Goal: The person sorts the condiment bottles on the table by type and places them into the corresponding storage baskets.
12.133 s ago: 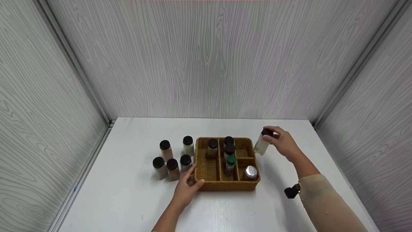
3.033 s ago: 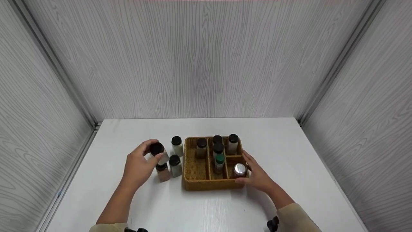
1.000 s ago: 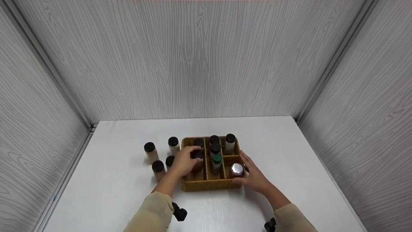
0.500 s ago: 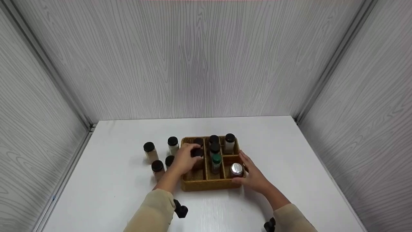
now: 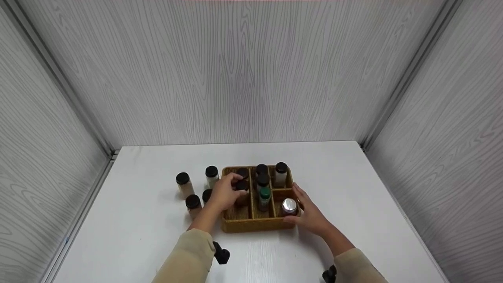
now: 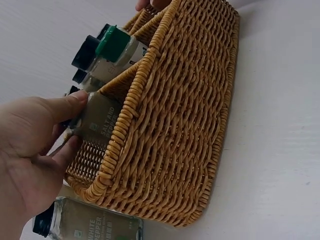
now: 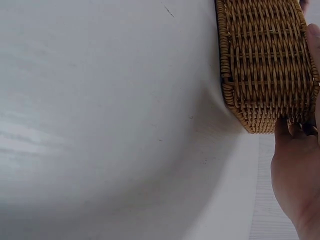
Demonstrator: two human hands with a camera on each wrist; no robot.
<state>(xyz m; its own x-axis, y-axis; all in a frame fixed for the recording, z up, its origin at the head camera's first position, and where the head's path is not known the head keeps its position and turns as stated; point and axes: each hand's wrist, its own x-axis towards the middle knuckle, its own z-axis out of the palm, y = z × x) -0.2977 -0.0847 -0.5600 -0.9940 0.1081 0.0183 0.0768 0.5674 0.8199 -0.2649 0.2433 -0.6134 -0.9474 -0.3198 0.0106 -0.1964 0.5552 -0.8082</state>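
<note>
A brown wicker basket [image 5: 257, 225] with dividers stands on the white table. My left hand [image 5: 224, 194] reaches into its left compartment. Thumb and fingers pinch a black-capped spice jar [image 6: 101, 119], labelled salt and pepper, near its top. It is upright in the compartment, in front of another black-capped jar [image 5: 243, 172]. My right hand [image 5: 312, 215] holds the basket's front right corner, thumb at the front rim and fingers along the right side. Beside that thumb, a silver-lidded jar [image 5: 289, 206] sits in the front right compartment.
In the middle compartment stand a green-capped jar [image 5: 264, 194] and two black-capped ones. A pale jar [image 5: 280, 175] fills the back right compartment. Left of the basket, several black-capped jars stand on the table [image 5: 129, 204], including a white pepper jar [image 6: 97, 224].
Since three seconds ago, my left hand has carried a jar from the table into the left compartment. In the last second its fingers shifted slightly; my right hand stayed at the basket corner.
</note>
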